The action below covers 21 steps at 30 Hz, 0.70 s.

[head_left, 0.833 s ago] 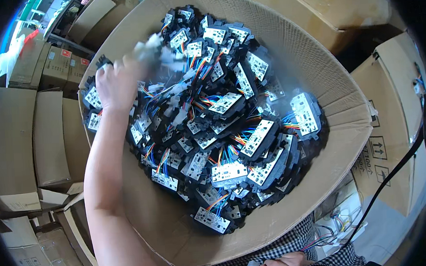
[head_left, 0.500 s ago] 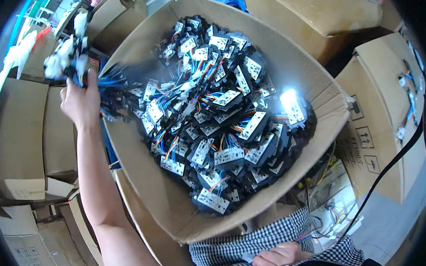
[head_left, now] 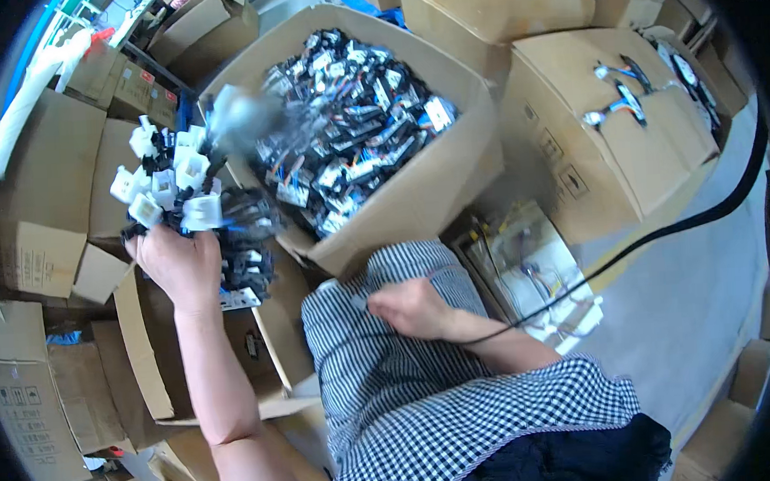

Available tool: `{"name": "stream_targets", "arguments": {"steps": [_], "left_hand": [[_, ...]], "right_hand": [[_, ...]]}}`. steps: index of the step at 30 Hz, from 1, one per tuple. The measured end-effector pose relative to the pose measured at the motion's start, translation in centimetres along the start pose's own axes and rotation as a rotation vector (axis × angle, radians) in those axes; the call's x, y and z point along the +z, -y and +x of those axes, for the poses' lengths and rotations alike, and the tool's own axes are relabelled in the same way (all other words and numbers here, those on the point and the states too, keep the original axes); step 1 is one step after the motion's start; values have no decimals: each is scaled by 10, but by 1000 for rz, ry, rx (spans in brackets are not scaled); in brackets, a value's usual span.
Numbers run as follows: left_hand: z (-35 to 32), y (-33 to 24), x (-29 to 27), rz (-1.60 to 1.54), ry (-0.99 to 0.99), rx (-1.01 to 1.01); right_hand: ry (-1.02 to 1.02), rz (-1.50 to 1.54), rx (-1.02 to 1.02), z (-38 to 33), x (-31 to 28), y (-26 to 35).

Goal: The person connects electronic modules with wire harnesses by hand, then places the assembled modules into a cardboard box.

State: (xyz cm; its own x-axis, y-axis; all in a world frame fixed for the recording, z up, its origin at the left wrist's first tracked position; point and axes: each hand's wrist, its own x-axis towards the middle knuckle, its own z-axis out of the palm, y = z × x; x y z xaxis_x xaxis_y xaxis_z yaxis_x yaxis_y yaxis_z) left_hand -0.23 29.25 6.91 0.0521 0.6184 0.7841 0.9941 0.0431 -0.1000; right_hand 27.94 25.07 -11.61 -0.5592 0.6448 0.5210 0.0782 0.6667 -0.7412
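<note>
— Since half a second ago the left hand [head_left: 180, 262] has come down and toward the body, and the bundle [head_left: 173, 186] it lifted from the box [head_left: 417, 195] now hangs outside that box, over its left corner.

— What does the bundle look like?

— White plastic connectors bunched on top, black parts and wires trailing below the fist. Some of it blurs, so I cannot count the pieces.

— How does the left hand hold it?

— Closed tight around the wires, fingers wrapped, back of the hand toward the camera.

— And the right hand [head_left: 413, 309]?

— It rests against the checked shirt [head_left: 411, 396], fingers curled. A thin wire [head_left: 396, 285] runs by the fingertips, but I cannot tell whether they pinch it. A black cable [head_left: 663, 230] passes under the forearm and off to the right.

— Where is the box?

— In front of the person, open, full of black-and-white wired parts [head_left: 353, 129] with blue and orange leads.

— Anything else nearby?

— Closed cartons all round. One carton [head_left: 590, 160] to the right carries a few loose wired pieces [head_left: 621, 97] on its lid.
</note>
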Motion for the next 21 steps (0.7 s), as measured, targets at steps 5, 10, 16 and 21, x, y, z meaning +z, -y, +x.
{"name": "stream_targets", "arguments": {"steps": [5, 10, 16, 21], "left_hand": [[-117, -93, -16, -95, -152, -36], [-246, -190, -33, -229, 354, 44], [-260, -199, -41, -345, 551, 116], [-251, -184, -63, -572, 631, 130]], "right_hand": [[-284, 209, 412, -55, -12, 28], [-427, -29, 551, -138, -39, 30], [-406, -67, 655, -198, -36, 30], [-598, 35, 795, -204, -45, 28]]}}
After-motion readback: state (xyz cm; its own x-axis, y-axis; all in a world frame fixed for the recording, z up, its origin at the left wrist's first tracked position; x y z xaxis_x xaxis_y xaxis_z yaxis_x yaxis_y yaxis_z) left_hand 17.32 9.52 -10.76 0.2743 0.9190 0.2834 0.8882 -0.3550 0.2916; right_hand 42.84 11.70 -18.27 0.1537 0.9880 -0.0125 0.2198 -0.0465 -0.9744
